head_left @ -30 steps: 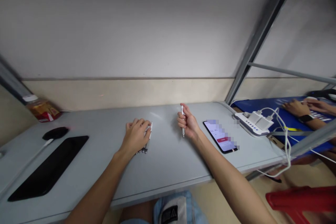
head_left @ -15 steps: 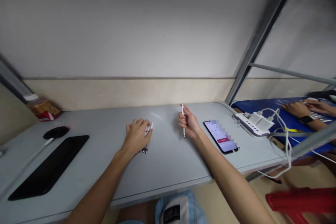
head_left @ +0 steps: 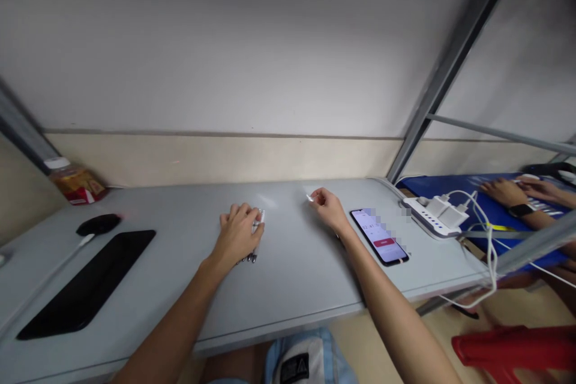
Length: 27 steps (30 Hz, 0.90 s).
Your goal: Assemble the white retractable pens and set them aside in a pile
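My left hand (head_left: 236, 237) rests on the desk over several pens (head_left: 254, 258), its fingers curled around them. Their metal tips poke out below the palm and a white end shows beside the thumb; the rest is hidden under the hand. To the right, just above the desk, my right hand (head_left: 330, 211) pinches a white pen (head_left: 309, 198). Only its white end sticks out left of the fingertips, while the palm and wrist hide most of its length.
Right of my hand lies a lit phone (head_left: 378, 237), with a power strip (head_left: 434, 216) and cables beyond. A black tablet-like slab (head_left: 87, 285), a black round pad (head_left: 99, 225) and a bottle (head_left: 78, 183) are at left. Another person's hands (head_left: 506, 192) work over a blue table (head_left: 472, 210).
My right hand has turned over, tipping the pen from upright so its white end points left. The left hand stays over the pens.
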Each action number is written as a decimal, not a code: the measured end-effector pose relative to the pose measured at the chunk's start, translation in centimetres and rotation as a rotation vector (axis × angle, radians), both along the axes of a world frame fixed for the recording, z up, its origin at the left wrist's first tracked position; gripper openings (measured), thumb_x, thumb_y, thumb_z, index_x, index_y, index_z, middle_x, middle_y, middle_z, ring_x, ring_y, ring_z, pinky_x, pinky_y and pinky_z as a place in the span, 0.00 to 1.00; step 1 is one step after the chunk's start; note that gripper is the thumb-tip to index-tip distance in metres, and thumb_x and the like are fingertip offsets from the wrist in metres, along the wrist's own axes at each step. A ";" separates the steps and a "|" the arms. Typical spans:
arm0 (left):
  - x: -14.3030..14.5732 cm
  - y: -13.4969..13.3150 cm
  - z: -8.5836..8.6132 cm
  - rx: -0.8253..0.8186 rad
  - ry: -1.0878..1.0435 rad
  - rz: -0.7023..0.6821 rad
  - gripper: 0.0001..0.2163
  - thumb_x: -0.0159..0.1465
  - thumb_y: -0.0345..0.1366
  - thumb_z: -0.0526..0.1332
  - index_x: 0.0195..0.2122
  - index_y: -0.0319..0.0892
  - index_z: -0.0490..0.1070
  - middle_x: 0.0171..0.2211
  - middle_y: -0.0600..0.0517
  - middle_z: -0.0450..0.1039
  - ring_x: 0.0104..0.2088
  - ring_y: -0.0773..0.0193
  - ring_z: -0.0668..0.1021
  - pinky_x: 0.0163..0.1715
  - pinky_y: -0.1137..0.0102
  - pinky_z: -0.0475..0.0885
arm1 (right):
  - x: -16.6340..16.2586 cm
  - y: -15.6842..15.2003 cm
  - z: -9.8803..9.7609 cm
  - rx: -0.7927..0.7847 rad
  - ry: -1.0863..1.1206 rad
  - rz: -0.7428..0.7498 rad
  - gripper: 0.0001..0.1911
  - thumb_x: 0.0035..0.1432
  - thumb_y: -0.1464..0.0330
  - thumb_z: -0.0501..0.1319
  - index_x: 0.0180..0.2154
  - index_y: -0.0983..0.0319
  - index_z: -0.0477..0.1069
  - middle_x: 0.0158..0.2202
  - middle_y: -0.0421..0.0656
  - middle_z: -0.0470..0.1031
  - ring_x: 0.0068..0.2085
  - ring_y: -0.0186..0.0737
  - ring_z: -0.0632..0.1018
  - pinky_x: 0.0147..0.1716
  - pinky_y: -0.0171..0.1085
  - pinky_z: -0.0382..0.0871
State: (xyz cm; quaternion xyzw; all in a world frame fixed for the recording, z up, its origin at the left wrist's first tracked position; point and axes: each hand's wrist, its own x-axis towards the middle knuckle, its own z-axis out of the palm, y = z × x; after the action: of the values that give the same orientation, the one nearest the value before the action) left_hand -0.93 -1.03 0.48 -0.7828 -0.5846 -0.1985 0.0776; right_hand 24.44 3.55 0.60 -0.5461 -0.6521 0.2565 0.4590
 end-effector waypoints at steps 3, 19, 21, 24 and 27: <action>0.0 -0.1 0.0 0.011 0.005 -0.008 0.06 0.63 0.38 0.53 0.35 0.44 0.68 0.39 0.48 0.69 0.43 0.54 0.67 0.38 0.61 0.58 | 0.5 0.1 -0.2 -0.031 -0.174 -0.083 0.07 0.51 0.68 0.59 0.35 0.61 0.70 0.24 0.38 0.69 0.26 0.34 0.69 0.28 0.33 0.58; 0.0 -0.3 -0.2 0.024 0.038 -0.006 0.07 0.63 0.39 0.52 0.38 0.45 0.67 0.40 0.47 0.68 0.43 0.53 0.67 0.38 0.61 0.59 | 2.1 0.8 -1.2 -0.187 -0.443 -0.189 0.17 0.42 0.72 0.65 0.39 0.61 0.74 0.40 0.46 0.68 0.36 0.39 0.72 0.38 0.35 0.64; 0.0 -0.4 0.0 0.024 0.042 0.022 0.09 0.63 0.40 0.53 0.41 0.44 0.66 0.41 0.46 0.67 0.44 0.52 0.66 0.38 0.61 0.59 | 2.1 0.8 -1.1 -0.158 -0.418 -0.214 0.17 0.44 0.70 0.65 0.40 0.60 0.74 0.42 0.47 0.67 0.39 0.40 0.72 0.41 0.36 0.64; 0.0 -0.3 0.1 0.007 0.036 0.056 0.09 0.62 0.42 0.54 0.37 0.43 0.66 0.42 0.45 0.66 0.43 0.52 0.66 0.38 0.60 0.59 | 2.3 1.1 -0.9 -0.070 -0.353 -0.286 0.14 0.49 0.67 0.63 0.40 0.61 0.73 0.41 0.46 0.66 0.40 0.42 0.72 0.45 0.39 0.63; -0.1 -0.2 -0.1 -0.029 0.021 0.024 0.09 0.61 0.42 0.55 0.30 0.43 0.66 0.39 0.46 0.66 0.43 0.53 0.66 0.39 0.60 0.59 | 2.5 1.3 -0.9 0.003 -0.298 -0.321 0.11 0.51 0.66 0.61 0.39 0.61 0.73 0.39 0.46 0.66 0.40 0.42 0.71 0.46 0.40 0.63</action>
State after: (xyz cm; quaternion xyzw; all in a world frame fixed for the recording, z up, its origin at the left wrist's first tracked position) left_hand -1.00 -1.20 0.39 -0.7788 -0.5960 -0.1808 0.0746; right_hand 26.95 4.85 -0.28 -0.6741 -0.6178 0.0956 0.3934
